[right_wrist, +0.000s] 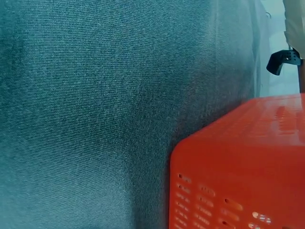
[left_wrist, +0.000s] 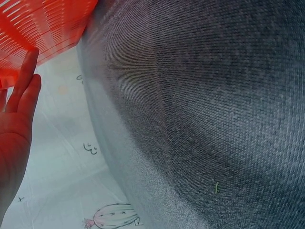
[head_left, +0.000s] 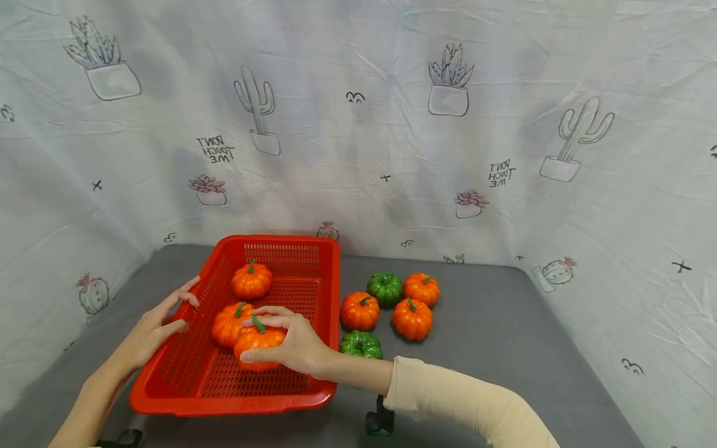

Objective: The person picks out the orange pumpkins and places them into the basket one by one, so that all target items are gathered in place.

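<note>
Inside red basket [head_left: 330, 274]: three pumpkins [head_left: 252, 283], right hand [head_left: 301, 343] gripping front one [head_left: 260, 340] (left hand [head_left: 150, 331] at rim [head_left: 235, 407], fingers spread).

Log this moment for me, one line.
left hand: touches red basket, left side | right hand: holds front orange pumpkin inside | others inside: two orange pumpkins | outside: three orange pumpkins, two green pumpkins

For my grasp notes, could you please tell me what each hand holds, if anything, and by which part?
The right hand holds an orange pumpkin by its sides; the left hand is at the red basket's rim, its grip unclear.
</note>
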A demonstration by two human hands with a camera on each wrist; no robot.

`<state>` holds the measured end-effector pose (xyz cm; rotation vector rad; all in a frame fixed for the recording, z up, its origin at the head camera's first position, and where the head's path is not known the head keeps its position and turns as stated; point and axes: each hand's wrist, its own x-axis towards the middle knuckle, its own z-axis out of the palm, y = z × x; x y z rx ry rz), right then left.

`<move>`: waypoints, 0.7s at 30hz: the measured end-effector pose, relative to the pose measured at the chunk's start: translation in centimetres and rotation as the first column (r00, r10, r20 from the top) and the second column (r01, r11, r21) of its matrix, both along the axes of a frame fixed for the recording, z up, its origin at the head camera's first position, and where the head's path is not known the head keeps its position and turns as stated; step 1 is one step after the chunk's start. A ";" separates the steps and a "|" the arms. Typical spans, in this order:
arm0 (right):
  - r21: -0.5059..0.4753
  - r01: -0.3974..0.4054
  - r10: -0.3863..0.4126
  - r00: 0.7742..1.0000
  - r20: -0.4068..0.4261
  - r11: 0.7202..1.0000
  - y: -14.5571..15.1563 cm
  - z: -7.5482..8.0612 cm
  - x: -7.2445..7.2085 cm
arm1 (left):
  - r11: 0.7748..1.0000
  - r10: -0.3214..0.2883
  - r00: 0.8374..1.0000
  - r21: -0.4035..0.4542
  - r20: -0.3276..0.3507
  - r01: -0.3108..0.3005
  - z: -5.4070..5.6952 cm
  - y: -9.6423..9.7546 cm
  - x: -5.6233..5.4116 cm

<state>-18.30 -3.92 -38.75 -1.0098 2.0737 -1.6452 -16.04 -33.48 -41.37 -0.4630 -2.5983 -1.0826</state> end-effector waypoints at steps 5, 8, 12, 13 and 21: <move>0.027 -0.013 0.014 0.999 -0.033 1.000 -0.9 -0.4 0.0 | 1.000 0.004 1.000 -0.002 0.012 -0.004 0.1 -0.1 0.1; 0.038 -0.005 0.007 0.998 -0.068 0.999 -1.2 -0.5 -0.2 | 1.000 0.004 0.999 0.014 0.044 -0.005 0.3 0.0 0.0; 0.059 0.008 -0.001 0.994 -0.112 0.998 -1.7 -0.4 -0.6 | 1.000 0.007 0.999 0.023 0.041 -0.008 0.7 0.0 0.0; 0.066 0.010 -0.002 0.993 -0.115 0.998 -1.8 -0.4 -0.7 | 1.000 0.006 0.999 0.026 0.037 -0.006 0.7 -0.1 0.0; 0.114 -0.040 0.057 0.988 -0.143 0.993 -3.2 -1.1 -0.8 | 1.000 0.000 0.999 0.004 0.032 0.000 0.6 0.1 0.2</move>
